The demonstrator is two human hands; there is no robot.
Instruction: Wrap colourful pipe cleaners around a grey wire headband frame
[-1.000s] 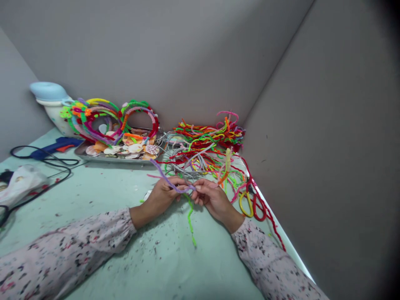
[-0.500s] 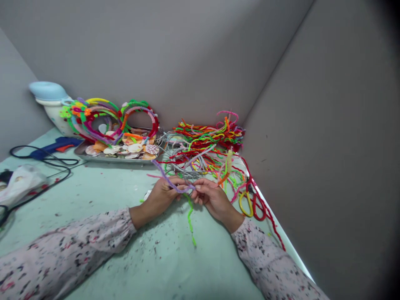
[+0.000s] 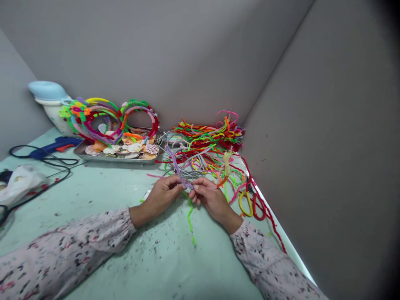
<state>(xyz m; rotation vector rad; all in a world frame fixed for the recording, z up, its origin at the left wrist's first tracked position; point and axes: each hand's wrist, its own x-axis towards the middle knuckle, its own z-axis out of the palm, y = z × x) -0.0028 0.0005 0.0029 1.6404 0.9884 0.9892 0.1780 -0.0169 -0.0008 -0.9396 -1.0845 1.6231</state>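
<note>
Head view: left hand (image 3: 162, 198) and right hand (image 3: 211, 200) fingers pinch a purple pipe cleaner (image 3: 177, 166), slanting up-left.

Purple pipe cleaner (image 3: 178, 167), in front of the metal tray: fuzzy chenille, matt
Metal tray (image 3: 115, 161): smooth, shiny steel
Seashells (image 3: 135, 148), on the metal tray: smooth, faintly glossy
Glue gun (image 3: 53, 143), left of the metal tray: glossy plastic
Sleeve (image 3: 62, 246), in front of the metal tray: matt printed cloth
</note>
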